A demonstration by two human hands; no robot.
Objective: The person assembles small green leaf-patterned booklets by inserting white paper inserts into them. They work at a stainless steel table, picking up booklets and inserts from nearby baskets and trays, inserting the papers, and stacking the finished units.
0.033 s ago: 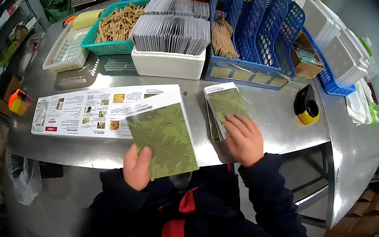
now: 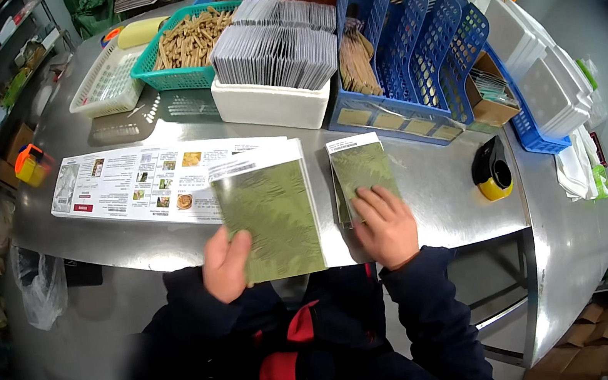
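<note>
My left hand (image 2: 227, 264) holds a large green patterned packet (image 2: 270, 214) by its lower left corner, tilted over the table's front edge. The packet has a white strip along its top. My right hand (image 2: 385, 225) lies flat, fingers spread, on the near end of a small stack of narrower green packets (image 2: 359, 163) on the steel table (image 2: 437, 194). The two hands are about a packet's width apart.
A long printed leaflet (image 2: 136, 184) lies left of the large packet. Behind it stand a white foam box (image 2: 269, 105) of grey sachets, a teal basket (image 2: 182, 44) of brown sticks, a white basket (image 2: 106, 82) and blue baskets (image 2: 415, 42). A yellow-black tape dispenser (image 2: 492, 167) sits to the right.
</note>
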